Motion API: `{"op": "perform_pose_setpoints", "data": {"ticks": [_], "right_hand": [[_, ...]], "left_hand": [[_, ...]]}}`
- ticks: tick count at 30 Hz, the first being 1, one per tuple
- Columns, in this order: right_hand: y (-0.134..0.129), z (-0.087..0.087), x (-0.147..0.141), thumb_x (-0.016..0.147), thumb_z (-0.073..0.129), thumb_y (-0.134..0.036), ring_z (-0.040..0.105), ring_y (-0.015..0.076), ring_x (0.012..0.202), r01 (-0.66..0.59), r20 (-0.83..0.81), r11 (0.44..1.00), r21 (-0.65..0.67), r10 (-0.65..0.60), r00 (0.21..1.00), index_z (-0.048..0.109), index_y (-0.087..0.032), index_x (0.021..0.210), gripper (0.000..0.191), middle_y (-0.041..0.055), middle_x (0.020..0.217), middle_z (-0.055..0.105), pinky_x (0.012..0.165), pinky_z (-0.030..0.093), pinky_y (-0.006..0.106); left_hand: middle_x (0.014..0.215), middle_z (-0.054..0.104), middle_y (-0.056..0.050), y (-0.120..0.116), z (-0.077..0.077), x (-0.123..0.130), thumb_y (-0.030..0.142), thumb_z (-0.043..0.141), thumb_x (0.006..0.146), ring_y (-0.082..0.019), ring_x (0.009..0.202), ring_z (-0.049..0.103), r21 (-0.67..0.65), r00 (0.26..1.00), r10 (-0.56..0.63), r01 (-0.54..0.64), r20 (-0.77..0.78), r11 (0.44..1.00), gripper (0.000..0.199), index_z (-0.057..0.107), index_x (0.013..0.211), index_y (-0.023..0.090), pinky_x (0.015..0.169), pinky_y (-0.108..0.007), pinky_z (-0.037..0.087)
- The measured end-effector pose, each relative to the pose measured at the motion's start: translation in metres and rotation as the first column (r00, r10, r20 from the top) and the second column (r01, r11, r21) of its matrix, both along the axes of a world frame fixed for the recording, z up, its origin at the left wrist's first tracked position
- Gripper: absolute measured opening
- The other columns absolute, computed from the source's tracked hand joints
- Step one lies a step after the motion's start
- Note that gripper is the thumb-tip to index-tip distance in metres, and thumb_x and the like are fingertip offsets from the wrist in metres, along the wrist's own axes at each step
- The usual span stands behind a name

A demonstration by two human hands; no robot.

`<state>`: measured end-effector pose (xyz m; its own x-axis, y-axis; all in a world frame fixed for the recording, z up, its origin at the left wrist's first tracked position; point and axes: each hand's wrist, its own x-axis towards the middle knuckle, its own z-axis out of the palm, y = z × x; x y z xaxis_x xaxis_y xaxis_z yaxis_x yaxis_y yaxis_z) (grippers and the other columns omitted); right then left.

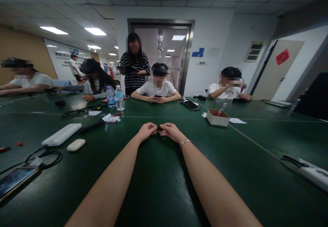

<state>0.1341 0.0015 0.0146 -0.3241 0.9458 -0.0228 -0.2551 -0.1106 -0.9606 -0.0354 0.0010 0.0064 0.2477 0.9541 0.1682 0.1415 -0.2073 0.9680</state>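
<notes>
At the left of the green tabletop, a phone lies near a coiled black cable, with a white rectangular device and a rounded white case closer to the middle. The small dark item sits between the fingertips of the two hands, above the tabletop. It looks nearly black and short; its exact shape is too small and covered to tell. The left hand has its fingers pinched together on the item's left side. The right hand, below a silver bracelet at the wrist, pinches its right side, fingers curled. Farther right stands an open box.
</notes>
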Motion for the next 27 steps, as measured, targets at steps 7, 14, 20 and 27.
{"op": "perform_pose_setpoints", "data": {"ticks": [7,14,20,27], "right_hand": [[-0.0019,0.0012,-0.0004,0.081,0.062,-0.011,0.062,0.0134,0.050,-0.012,-0.022,1.000,0.011,0.012,1.000,0.054,-0.009,0.079,0.008,0.0066,0.063,0.062,0.050,0.055,0.022],[0.0004,-0.0006,0.0017,0.080,0.063,-0.009,0.063,0.0141,0.052,-0.036,-0.043,0.999,0.010,0.036,0.998,0.056,-0.010,0.081,0.008,0.0070,0.066,0.063,0.051,0.055,0.023],[0.0018,-0.0024,0.0031,0.079,0.064,-0.008,0.064,0.0144,0.055,-0.059,-0.045,0.998,0.021,0.060,0.997,0.056,-0.010,0.083,0.009,0.0077,0.071,0.063,0.054,0.055,0.023],[-0.0010,0.0004,0.0029,0.082,0.057,-0.004,0.064,0.0141,0.055,-0.063,-0.035,0.998,0.018,0.063,0.997,0.055,-0.010,0.086,0.008,0.0067,0.070,0.062,0.054,0.056,0.023]], "left_hand": [[0.063,0.054,0.000,-0.0007,0.0016,0.0024,0.041,0.055,0.076,-0.008,0.052,0.050,-0.015,1.000,0.015,-0.015,-0.009,1.000,0.029,0.055,0.083,0.013,0.051,-0.020,0.040],[0.063,0.055,0.000,0.0013,0.0006,0.0025,0.036,0.051,0.077,-0.008,0.051,0.048,-0.014,0.999,0.029,-0.029,-0.038,0.999,0.025,0.056,0.087,0.013,0.049,-0.019,0.038],[0.061,0.053,0.001,0.0002,0.0027,0.0030,0.030,0.051,0.076,-0.007,0.050,0.048,-0.011,0.999,0.022,-0.023,-0.046,1.000,0.022,0.057,0.089,0.013,0.048,-0.018,0.037],[0.054,0.050,0.002,0.0005,0.0029,0.0024,0.032,0.048,0.077,-0.007,0.046,0.045,-0.012,0.999,0.019,-0.020,-0.051,1.000,0.026,0.059,0.090,0.013,0.045,-0.018,0.033]]}}
